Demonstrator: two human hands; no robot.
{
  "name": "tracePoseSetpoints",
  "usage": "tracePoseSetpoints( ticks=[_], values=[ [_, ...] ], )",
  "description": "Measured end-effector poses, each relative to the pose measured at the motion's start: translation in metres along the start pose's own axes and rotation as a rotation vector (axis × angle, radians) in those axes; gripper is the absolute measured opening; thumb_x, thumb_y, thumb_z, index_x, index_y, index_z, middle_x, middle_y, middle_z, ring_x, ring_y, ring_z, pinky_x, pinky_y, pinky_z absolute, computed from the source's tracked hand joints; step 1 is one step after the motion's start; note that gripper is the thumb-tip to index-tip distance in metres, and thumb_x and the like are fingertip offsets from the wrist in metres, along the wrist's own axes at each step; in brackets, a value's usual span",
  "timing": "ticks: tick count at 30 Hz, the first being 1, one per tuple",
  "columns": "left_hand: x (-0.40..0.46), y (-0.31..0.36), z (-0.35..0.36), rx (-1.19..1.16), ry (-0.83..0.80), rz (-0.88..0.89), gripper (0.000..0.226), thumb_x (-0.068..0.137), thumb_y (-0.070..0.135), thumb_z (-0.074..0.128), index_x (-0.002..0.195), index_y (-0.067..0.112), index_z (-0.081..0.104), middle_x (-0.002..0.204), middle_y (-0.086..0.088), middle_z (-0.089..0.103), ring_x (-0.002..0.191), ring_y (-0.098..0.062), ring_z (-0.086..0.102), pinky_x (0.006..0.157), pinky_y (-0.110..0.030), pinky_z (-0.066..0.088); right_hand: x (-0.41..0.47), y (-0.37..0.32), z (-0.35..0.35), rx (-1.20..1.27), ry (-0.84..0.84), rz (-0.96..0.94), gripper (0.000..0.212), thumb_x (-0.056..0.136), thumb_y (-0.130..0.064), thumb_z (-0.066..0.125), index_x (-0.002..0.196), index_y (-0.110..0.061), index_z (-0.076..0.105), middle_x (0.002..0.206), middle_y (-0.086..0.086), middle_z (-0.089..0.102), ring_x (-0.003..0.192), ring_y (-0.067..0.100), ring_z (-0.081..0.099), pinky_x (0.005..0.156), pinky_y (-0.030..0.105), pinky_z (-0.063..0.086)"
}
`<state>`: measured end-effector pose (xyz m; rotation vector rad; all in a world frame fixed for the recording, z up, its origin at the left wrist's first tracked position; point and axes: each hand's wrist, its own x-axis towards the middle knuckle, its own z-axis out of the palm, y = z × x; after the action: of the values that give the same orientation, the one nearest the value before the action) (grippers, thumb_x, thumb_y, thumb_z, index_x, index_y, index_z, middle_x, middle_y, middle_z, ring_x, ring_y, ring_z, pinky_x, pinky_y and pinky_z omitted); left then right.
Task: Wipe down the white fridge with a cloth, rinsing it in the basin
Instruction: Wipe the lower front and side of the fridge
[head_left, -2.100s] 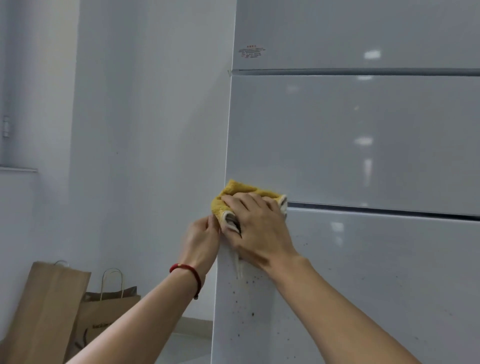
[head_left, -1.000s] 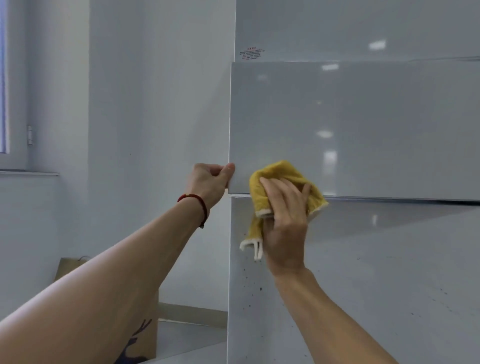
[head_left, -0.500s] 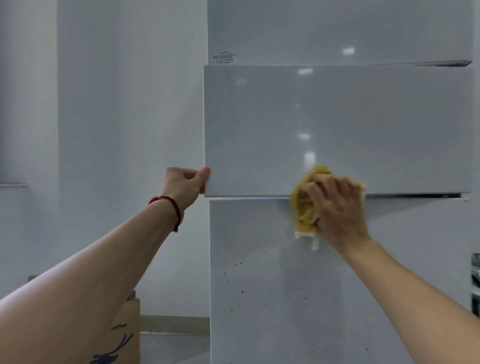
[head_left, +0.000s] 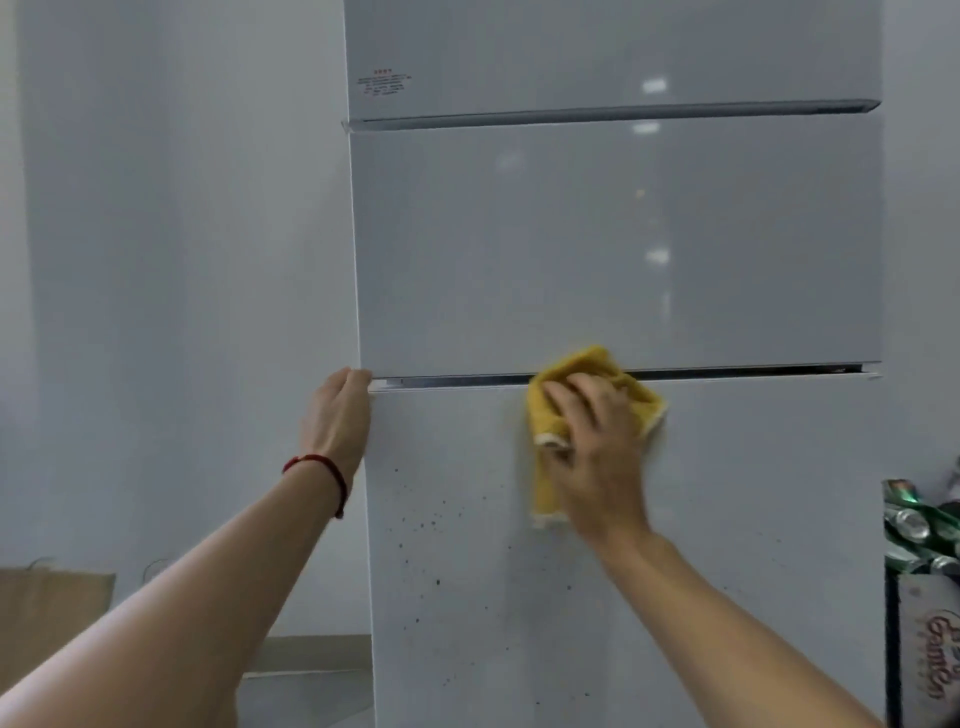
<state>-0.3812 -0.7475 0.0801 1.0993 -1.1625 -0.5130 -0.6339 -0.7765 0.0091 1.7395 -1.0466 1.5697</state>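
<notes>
The white fridge (head_left: 613, 249) fills the middle of the view, with three stacked door panels. Dark specks dot the lower panel (head_left: 431, 525). My right hand (head_left: 597, 447) presses a yellow cloth (head_left: 587, 366) flat against the fridge at the seam between the middle and lower panels. One end of the cloth hangs down beside my wrist. My left hand (head_left: 337, 415), with a red cord on its wrist, holds the left edge of the fridge at the same seam. No basin is in view.
A white wall (head_left: 182, 286) stands left of the fridge. A brown paper bag (head_left: 47, 618) sits on the floor at lower left. Green cans (head_left: 919, 530) and a printed box (head_left: 930, 660) stand at the right edge.
The middle drawer, pulled out a moment ago, now sits nearly flush. My left hand dropped from the drawer's corner to the lower panel's edge. My right hand stays on the seam with the cloth.
</notes>
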Motion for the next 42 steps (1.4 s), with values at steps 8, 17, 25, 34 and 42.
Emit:
tracePoseSetpoints(
  ticks=[8,17,25,34,42],
  values=[
    [-0.053,-0.048,0.003,0.188,0.241,0.087,0.048,0.099,0.038,0.033,0.142,0.02,0.048,0.138,-0.003,0.053,0.129,-0.026,0.045,0.108,-0.046,0.037,-0.007,-0.091,0.091,-0.232,-0.274,-0.432,0.069,0.104,-0.047,0.042,0.165,-0.024,0.018,0.173,0.003,0.009,0.16,0.023,0.0,0.126,0.058,0.006],
    [-0.061,-0.062,0.013,0.177,0.165,0.151,0.049,0.104,0.035,0.034,0.151,0.024,0.038,0.154,-0.004,0.041,0.14,-0.024,0.041,0.116,-0.05,0.035,-0.048,0.057,-0.01,-0.323,-0.089,-0.101,0.069,0.095,-0.041,0.043,0.158,-0.014,0.038,0.165,0.013,0.031,0.153,0.04,0.025,0.115,0.072,0.021],
    [-0.061,-0.07,-0.005,0.072,0.178,0.0,0.042,0.103,0.022,0.031,0.14,0.021,0.051,0.141,-0.002,0.052,0.127,-0.02,0.046,0.106,-0.038,0.037,-0.021,-0.064,0.067,-0.298,-0.209,-0.206,0.076,0.101,-0.062,0.033,0.165,-0.024,0.018,0.173,0.007,0.004,0.16,0.031,-0.001,0.124,0.064,0.0],
    [-0.076,-0.09,-0.016,0.196,0.205,0.044,0.044,0.103,0.024,0.035,0.146,0.02,0.043,0.146,-0.007,0.048,0.127,-0.021,0.046,0.106,-0.04,0.038,-0.044,-0.093,0.102,-0.293,-0.335,-0.586,0.064,0.105,-0.03,0.044,0.165,-0.024,0.021,0.173,0.001,0.011,0.16,0.024,0.004,0.127,0.057,0.004],
    [-0.093,-0.087,-0.006,0.7,0.064,0.601,0.061,0.082,0.02,0.048,0.142,0.012,0.046,0.142,-0.013,0.044,0.127,-0.029,0.043,0.102,-0.045,0.039,-0.078,0.067,-0.01,-0.328,-0.03,0.168,0.087,0.085,-0.049,0.054,0.162,-0.02,0.026,0.172,0.005,0.018,0.157,0.035,0.014,0.124,0.063,0.003]
  ],
)
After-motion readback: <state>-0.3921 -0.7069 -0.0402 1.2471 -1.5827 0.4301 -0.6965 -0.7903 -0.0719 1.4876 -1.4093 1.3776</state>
